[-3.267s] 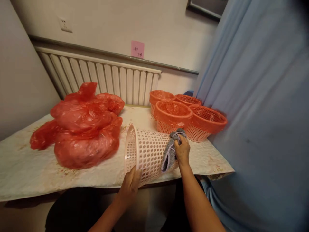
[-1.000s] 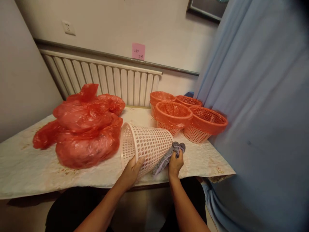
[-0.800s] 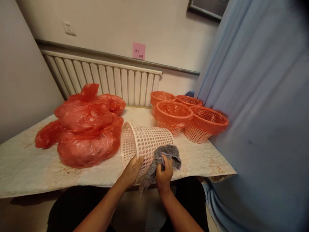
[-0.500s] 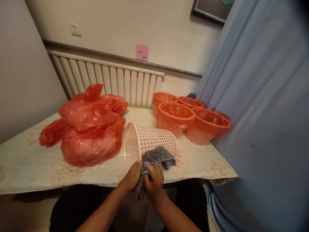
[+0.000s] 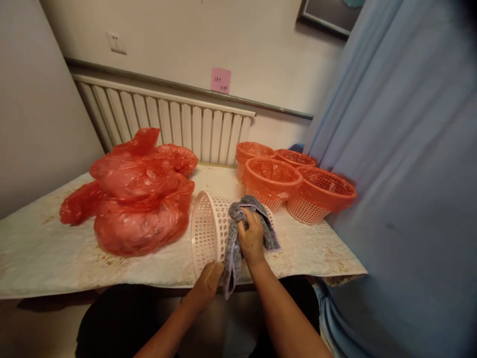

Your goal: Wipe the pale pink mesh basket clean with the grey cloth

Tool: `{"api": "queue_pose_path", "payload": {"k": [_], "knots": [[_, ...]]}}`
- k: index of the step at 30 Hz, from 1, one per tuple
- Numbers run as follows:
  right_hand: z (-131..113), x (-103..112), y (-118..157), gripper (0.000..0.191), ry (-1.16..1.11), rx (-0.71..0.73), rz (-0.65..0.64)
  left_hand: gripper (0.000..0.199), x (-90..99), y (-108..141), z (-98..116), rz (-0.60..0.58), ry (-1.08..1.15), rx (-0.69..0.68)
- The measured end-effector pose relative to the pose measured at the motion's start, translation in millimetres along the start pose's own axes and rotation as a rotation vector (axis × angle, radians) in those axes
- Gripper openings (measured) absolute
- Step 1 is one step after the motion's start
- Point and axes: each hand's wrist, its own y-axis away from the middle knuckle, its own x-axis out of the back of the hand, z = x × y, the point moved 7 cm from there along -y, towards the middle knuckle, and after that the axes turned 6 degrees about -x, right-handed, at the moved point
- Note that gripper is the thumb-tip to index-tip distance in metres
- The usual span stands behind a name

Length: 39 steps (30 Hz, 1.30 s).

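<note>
So the person at this table has a pale mesh basket (image 5: pixel 222 219) tipped on its side, right between their two hands. Left hand (image 5: pixel 209 279) has hold of it down by the rim on the near side, thumb up against the mesh, other fingers mostly out of sight. Open mouth points off past the left hand; the base end is over by the right. Right hand (image 5: pixel 252 238) is bunched tight around a grey cloth (image 5: pixel 233 241) with purple edging, and that's draped over the basket's side, one end dangling toward the left hand. Cloth plus knuckles block most of the mesh from view.

Just beyond the right hand, a bit further right, four upright baskets (image 5: pixel 274 191) are crowded together, each with red plastic lining it and folded down over the rim. Can't tell if the nearest one touches the tipped basket.

Out past the left hand there's a big heap of puffy red plastic bags (image 5: pixel 145 214), near the basket's mouth. No idea what's inside.

All of that sits on a flowery tablecloth (image 5: pixel 164 271). Straight ahead of the hands: a white radiator (image 5: pixel 186 127) with a pink note (image 5: pixel 220 80) above it. Well off to the right hand's side hangs a blue curtain (image 5: pixel 402 189).
</note>
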Motion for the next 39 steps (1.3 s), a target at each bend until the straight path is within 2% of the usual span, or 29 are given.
{"api": "queue_pose_path", "payload": {"k": [5,10,13,16,18,22,27,29,32,35,39], "knots": [[61,13,-22,0.035,0.148,-0.106,0.053,0.062,-7.4,4,-4,-0.062,0.018,-0.019],[93,37,-23,0.039,0.214,-0.201,0.161,0.063,-7.8,5,-9,-0.093,-0.025,-0.048],[114,53,-8,0.042,0.158,-0.359,0.256,0.063,-5.2,6,-12,-0.092,-0.039,-0.066],[135,65,22,0.044,0.088,-0.546,0.381,0.062,-4.3,5,-11,-0.108,-0.02,-0.092],[137,67,43,0.044,0.075,-0.562,0.434,0.061,-2.9,3,-9,-0.109,-0.013,-0.1],[111,54,82,0.039,0.107,-0.381,0.418,0.061,0.0,0,-8,-0.112,-0.035,-0.085],[38,14,124,0.033,0.1,0.04,0.21,0.067,4.9,-2,-9,-0.055,-0.029,-0.053],[12,3,135,0.036,0.045,0.161,0.136,0.065,5.5,-1,-5,-0.052,-0.023,-0.074],[-14,-2,131,0.041,-0.014,0.24,0.094,0.062,6.1,0,-1,-0.056,-0.011,-0.102],[-28,3,110,0.042,-0.03,0.268,0.115,0.062,6.2,2,-2,-0.063,-0.01,-0.114],[-41,6,78,0.039,-0.043,0.24,0.078,0.059,-4.8,7,2,-0.2,0.081,-0.171]]}}
